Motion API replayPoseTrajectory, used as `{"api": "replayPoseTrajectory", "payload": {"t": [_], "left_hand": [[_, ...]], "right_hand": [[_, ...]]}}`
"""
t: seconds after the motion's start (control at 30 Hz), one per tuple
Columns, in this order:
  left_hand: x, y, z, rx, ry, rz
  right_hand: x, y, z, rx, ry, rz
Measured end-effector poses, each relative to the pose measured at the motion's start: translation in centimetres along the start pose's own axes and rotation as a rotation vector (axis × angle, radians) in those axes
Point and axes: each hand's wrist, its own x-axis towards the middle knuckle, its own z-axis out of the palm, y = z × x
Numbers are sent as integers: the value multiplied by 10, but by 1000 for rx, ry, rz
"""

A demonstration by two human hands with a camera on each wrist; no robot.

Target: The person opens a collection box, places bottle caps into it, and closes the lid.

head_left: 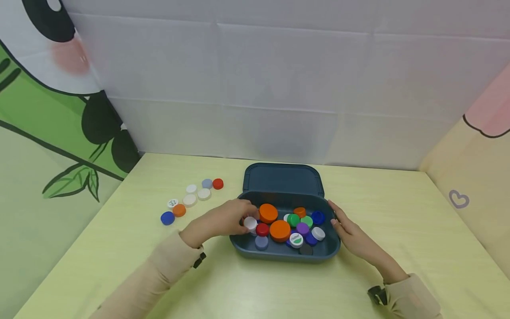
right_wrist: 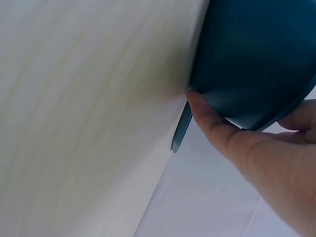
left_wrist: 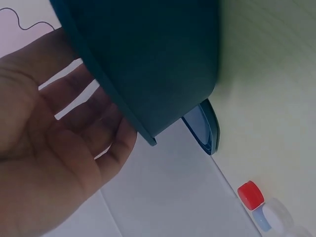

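While your right hand [head_left: 353, 238] gripped the blue box [head_left: 275, 256] by its right end, your left hand [head_left: 230, 218] reached into the other end, pretty clearly pinching a white cap [head_left: 250, 223]. The box's long axis basically ran from grip to grip, so your left was way nearer that cap. Loose caps [head_left: 189, 200] sat left of that pinch, on the table [head_left: 119, 252].

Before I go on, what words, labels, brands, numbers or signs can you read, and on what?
No text reads clearly.
White-and-green cap in the box: lettering, too small to read.
White cap with dark marks on the table, beside an orange cap: too blurred to read.
Right wall: heart outline, no words.
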Motion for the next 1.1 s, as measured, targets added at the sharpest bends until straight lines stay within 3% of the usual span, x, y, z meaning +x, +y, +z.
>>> {"api": "replayPoseTrajectory", "payload": {"t": [0.3, 0.67, 0.97, 1.1], "left_hand": [[4, 2, 9, 142, -4, -38], [6, 2, 20, 305, 11, -26], [7, 2, 24, 378, 53, -16], [7, 2, 24, 363, 54, -12]], "right_hand": [[0, 0, 0, -2, -1, 3], [-1, 0, 0, 3, -2, 2], [0, 0, 0, 1, -3, 0], [1, 0, 0, 8, -4, 4]]}}
